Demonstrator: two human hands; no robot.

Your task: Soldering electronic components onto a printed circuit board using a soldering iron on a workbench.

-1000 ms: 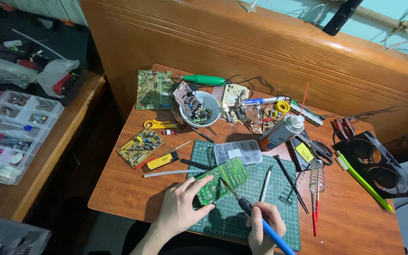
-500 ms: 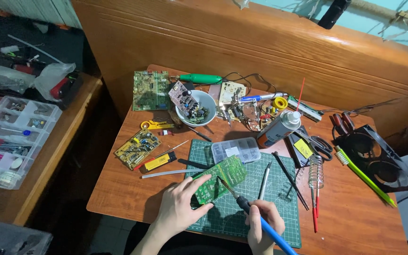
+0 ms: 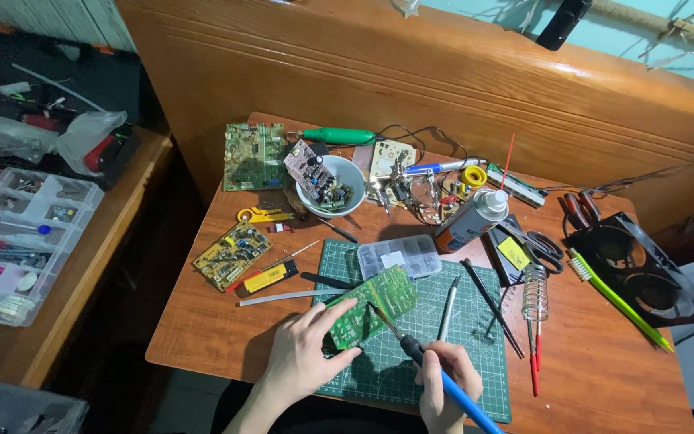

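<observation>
Fingers (image 3: 327, 321) of the left hand (image 3: 303, 354) are pinching the green circuit board (image 3: 367, 305) at its 7 o'clock end, long axis running 7 to 1 o'clock above the cutting mat (image 3: 443, 354). Right hand (image 3: 447, 378), wrapped around the blue-handled soldering iron (image 3: 435, 374), is lying at 4 o'clock from the board, tip touching its middle.

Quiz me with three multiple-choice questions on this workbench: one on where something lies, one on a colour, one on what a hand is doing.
1. Where does the white bowl stand?
A. on the cutting mat
B. at the table's far side, beyond the mat
C. on the floor

2. What colour is the soldering iron handle?
A. blue
B. red
C. yellow

3. What is the left hand doing?
A. hanging free
B. gripping scissors
C. holding the green circuit board

B, the bowl sits past the cutting mat. A, the handle in the right hand is blue. C, its fingers rest on the board.
</observation>
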